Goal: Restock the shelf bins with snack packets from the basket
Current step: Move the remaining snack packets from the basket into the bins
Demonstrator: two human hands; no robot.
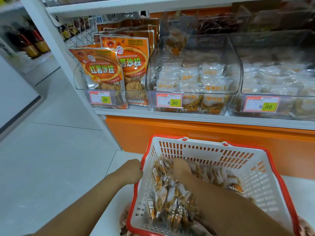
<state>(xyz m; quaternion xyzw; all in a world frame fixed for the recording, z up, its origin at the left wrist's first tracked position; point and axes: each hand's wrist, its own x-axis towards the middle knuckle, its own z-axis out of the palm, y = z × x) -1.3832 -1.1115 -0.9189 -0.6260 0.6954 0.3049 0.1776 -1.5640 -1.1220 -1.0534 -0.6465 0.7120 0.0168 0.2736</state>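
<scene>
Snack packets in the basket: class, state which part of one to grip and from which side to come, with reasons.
Come from above: the basket is open only on top, its slotted walls closing the sides. Pinch a snack packet by an upturned end, since they lie heaped and tilted.

A white shelf [204,117] crosses the middle of the frame from centre left to the right edge, above an orange panel [187,132]. Three clear bins stand side by side on it. The left bin [77,79] holds upright orange pouches [102,72]; the middle bin [151,74] and the right bin [279,48] hold small white packets [192,79]. Each bin front carries a price label [168,100]. Pale floor tiles [51,159] fill the left. At lower centre, a low white ledge [122,193] lies under a red-rimmed white basket [255,176]; whether it rests there is unclear.
</scene>
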